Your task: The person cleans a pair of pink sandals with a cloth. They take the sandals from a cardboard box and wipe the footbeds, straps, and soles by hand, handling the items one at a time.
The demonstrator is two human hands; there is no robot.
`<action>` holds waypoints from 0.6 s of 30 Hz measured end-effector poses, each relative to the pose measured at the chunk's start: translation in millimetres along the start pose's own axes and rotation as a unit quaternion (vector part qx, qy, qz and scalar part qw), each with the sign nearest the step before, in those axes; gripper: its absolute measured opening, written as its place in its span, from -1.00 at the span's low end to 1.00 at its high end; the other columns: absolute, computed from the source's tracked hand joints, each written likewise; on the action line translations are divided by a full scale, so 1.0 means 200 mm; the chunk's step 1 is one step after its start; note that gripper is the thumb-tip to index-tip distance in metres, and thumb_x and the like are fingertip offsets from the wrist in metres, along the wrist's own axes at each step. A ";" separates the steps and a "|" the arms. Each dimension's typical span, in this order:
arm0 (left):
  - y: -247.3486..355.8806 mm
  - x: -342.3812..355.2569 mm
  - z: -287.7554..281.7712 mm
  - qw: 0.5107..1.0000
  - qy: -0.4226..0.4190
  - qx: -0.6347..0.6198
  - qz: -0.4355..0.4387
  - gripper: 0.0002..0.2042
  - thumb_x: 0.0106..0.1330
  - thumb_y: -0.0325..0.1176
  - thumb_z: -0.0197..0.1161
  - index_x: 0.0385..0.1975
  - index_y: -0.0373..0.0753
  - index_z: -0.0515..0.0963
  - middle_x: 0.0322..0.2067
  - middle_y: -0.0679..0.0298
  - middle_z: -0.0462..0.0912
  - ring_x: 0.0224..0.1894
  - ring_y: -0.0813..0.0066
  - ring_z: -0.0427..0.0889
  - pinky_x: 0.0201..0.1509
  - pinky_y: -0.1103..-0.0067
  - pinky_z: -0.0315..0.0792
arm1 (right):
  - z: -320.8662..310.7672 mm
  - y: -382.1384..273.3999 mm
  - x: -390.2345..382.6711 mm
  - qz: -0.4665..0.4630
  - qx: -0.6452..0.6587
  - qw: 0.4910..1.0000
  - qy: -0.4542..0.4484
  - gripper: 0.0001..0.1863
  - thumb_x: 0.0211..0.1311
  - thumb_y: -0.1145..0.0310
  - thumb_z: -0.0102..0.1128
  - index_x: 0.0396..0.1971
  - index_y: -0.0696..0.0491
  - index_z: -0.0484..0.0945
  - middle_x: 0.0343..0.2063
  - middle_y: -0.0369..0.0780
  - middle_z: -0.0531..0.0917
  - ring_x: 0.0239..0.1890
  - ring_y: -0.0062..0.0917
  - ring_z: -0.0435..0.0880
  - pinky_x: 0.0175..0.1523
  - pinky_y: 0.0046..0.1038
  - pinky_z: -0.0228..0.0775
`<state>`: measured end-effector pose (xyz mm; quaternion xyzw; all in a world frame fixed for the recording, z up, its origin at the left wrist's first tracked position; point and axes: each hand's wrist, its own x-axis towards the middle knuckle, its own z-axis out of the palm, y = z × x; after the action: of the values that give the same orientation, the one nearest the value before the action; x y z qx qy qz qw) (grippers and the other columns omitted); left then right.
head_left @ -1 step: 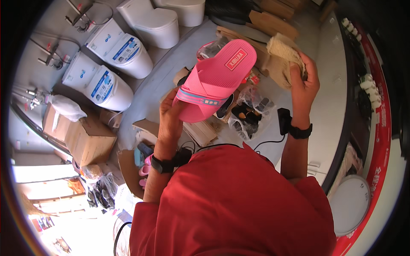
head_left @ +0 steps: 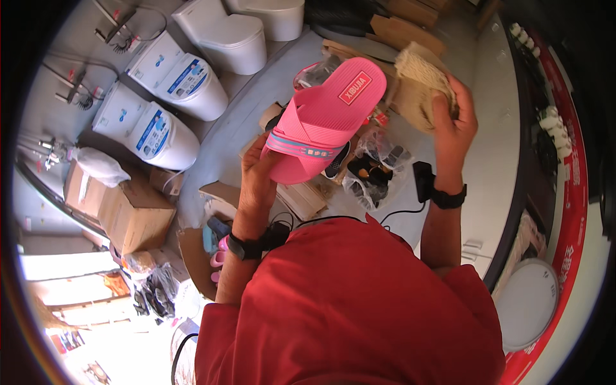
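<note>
My left hand [head_left: 256, 172] is closed on a pink slide sandal [head_left: 328, 115] at its toe end, holding it sole-down and tilted, with its grooved footbed and striped strap showing. My right hand [head_left: 454, 112] grips a folded beige fuzzy cloth [head_left: 417, 77] beside the sandal, not touching it as far as I can tell. Below them on the floor lie a clear plastic bag with dark footwear [head_left: 369, 173] and some cardboard [head_left: 301, 196]. An open carton [head_left: 192, 253] with pink and blue slippers sits at lower left.
Several white toilets [head_left: 173, 77] line the upper left. Stacked cardboard boxes [head_left: 128, 212] stand at left near a bright opening. A pale cabinet [head_left: 478, 192] with a dark-edged top runs along the right, where a round white disc [head_left: 526, 301] lies. A black cable [head_left: 398, 212] crosses the floor.
My right hand and the cloth have shifted very slightly up and left; the sandal has barely moved.
</note>
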<state>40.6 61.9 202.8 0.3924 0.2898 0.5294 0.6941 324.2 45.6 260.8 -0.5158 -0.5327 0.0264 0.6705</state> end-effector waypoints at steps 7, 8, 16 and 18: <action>0.02 0.05 0.07 0.994 -0.069 -0.070 -0.053 -0.70 0.25 -0.42 0.01 -0.04 -0.39 0.37 -0.13 0.18 0.53 -0.09 0.46 0.53 -0.02 0.58 0.40 | 0.23 -0.21 -0.32 -0.080 0.002 0.995 -0.059 -0.71 0.15 0.45 0.06 -0.11 0.17 0.44 -0.08 -0.07 0.43 -0.07 -0.33 0.44 -0.01 -0.41 0.29; 0.04 0.06 0.08 0.993 -0.075 -0.070 -0.055 -0.70 0.25 -0.42 0.01 -0.04 -0.39 0.37 -0.13 0.18 0.53 -0.09 0.46 0.53 -0.02 0.58 0.40 | 0.25 -0.26 -0.36 -0.111 -0.025 0.990 -0.083 -0.73 0.13 0.48 0.04 -0.14 0.16 0.46 -0.08 -0.07 0.42 -0.09 -0.29 0.44 -0.03 -0.40 0.30; 0.14 0.03 0.06 0.990 -0.082 -0.099 -0.049 -0.73 0.27 -0.44 0.00 -0.06 -0.37 0.38 -0.13 0.15 0.53 -0.09 0.41 0.53 -0.02 0.51 0.42 | 0.21 -0.41 -0.58 -0.024 0.044 0.956 -0.290 -0.74 -0.06 0.61 0.04 -0.30 0.09 0.54 -0.23 -0.19 0.52 -0.21 -0.49 0.52 -0.13 -0.54 0.34; 0.11 0.02 0.04 0.983 -0.073 -0.154 -0.064 -0.73 0.26 -0.45 0.01 -0.06 -0.37 0.37 -0.12 0.15 0.52 -0.08 0.42 0.52 0.00 0.52 0.41 | 0.22 -0.43 -0.61 -0.001 0.046 0.967 -0.249 -0.72 -0.06 0.58 0.07 -0.26 0.10 0.53 -0.25 -0.21 0.53 -0.19 -0.52 0.52 -0.12 -0.53 0.37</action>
<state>37.8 67.1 226.6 0.2994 0.1780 0.4918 0.7980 194.5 -37.0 234.9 -0.4609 -0.6812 0.1780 0.5402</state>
